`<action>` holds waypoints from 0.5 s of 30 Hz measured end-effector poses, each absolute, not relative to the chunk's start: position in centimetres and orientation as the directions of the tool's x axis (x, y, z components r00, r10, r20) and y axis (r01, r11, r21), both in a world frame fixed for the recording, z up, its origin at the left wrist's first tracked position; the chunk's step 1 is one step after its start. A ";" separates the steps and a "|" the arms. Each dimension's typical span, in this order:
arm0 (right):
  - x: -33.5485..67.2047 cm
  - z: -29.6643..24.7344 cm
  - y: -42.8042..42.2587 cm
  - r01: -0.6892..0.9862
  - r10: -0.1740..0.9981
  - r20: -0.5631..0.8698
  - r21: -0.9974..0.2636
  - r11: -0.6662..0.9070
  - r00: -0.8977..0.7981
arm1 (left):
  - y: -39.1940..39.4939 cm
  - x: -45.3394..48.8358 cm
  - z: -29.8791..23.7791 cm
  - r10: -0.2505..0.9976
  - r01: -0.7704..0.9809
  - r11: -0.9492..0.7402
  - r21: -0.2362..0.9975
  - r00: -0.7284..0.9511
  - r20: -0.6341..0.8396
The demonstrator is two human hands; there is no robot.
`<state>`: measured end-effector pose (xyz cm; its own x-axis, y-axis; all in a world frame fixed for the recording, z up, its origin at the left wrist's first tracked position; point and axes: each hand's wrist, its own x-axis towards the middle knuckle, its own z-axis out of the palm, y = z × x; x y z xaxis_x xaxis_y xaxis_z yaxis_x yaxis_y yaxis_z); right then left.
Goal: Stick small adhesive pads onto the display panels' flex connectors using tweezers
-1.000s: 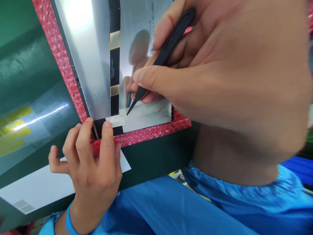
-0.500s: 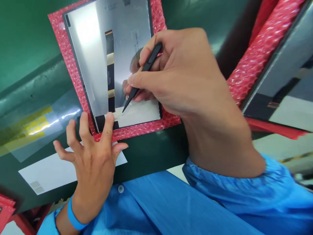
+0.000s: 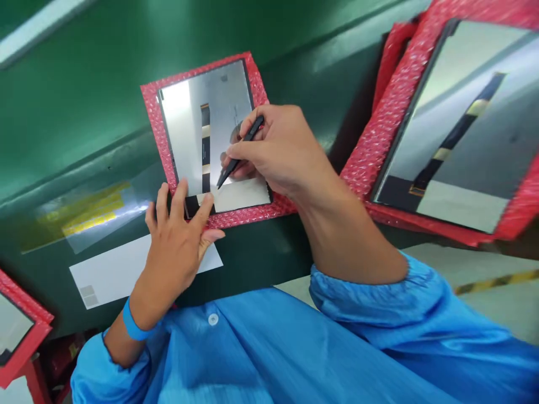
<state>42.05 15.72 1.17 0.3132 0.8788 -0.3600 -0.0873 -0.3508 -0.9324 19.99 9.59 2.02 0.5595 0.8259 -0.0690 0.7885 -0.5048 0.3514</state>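
Observation:
A silver display panel [image 3: 185, 129] lies on red bubble wrap [image 3: 154, 112] on the green bench. A black flex strip [image 3: 205, 151] with gold pads runs down its middle. My right hand [image 3: 278, 148] pinches black tweezers [image 3: 240, 157], their tip touching the panel's lower part near a pale tape piece [image 3: 208, 197]. My left hand [image 3: 177, 235] lies with fingers stretched out, fingertips pressing the panel's bottom left corner and the tape.
A second panel [image 3: 458, 129] on red bubble wrap leans at the right. A white sheet [image 3: 113, 275] and a clear film with yellow strips [image 3: 92, 216] lie left of my hands. Another red-wrapped panel corner [image 3: 17, 331] shows at bottom left.
The view has pulled back and up, so the whole panel and the bench show. My left fingers uncurled and spread flat on the panel's corner. The tweezers stay at the tape.

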 end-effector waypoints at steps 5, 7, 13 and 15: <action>41.7 0.1 15.6 -0.237 0.867 -0.397 -0.912 -0.335 0.302 | 11.8 21.5 3.3 0.975 0.762 -0.054 0.646 0.181 -0.132; 41.7 -0.3 15.6 -0.254 0.865 -0.404 -0.907 -0.335 0.298 | 12.9 22.9 3.9 0.965 0.672 0.149 0.725 0.062 -0.255; 42.7 0.0 15.9 -0.201 0.915 -0.356 -0.926 -0.319 0.190 | 15.2 24.4 4.6 0.880 0.349 0.428 0.834 0.047 -0.472; 42.8 0.6 15.7 -0.139 0.944 -0.264 -0.961 -0.239 0.198 | 15.2 24.2 4.9 0.855 0.188 0.484 0.855 0.106 -0.507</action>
<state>42.76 15.70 0.57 0.1980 0.9440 -0.2638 -0.1388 -0.2394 -0.9609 24.22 15.16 4.88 0.1061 0.8552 -0.5073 0.1885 0.4836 0.8547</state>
